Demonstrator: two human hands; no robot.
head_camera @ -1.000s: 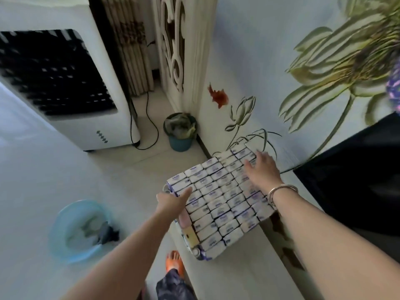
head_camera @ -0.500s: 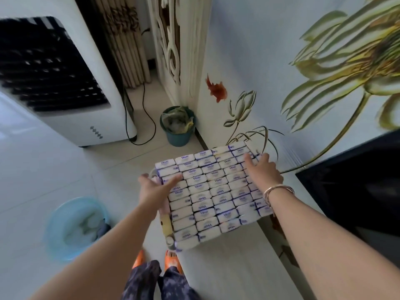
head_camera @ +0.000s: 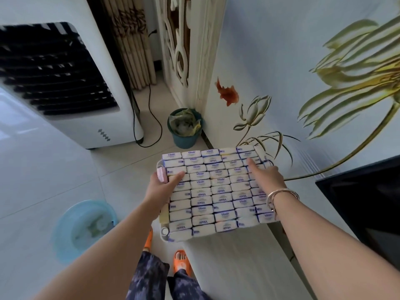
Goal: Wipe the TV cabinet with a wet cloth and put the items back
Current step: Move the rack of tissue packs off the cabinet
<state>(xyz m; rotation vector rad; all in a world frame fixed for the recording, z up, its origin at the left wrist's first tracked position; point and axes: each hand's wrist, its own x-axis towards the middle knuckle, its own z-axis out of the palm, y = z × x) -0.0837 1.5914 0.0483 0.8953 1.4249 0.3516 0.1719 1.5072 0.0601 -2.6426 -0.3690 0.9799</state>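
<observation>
Nearby, water-filled basin (head_camera: 65, 232), lined bin (head_camera: 185, 137).

1. I have 1 view only, from the head camera, so no second view shares any part of the scene.
2. It looks forward and steeply down past both forearms onto the cabinet top (head_camera: 238, 269) and the floor tiles beside it.
3. It sits close: the left hand (head_camera: 161, 187) and right hand (head_camera: 267, 179) fill the middle of the picture.
4. The wide lens bends the painted wall (head_camera: 281, 61) and the white air cooler (head_camera: 71, 83) at the edges.
</observation>
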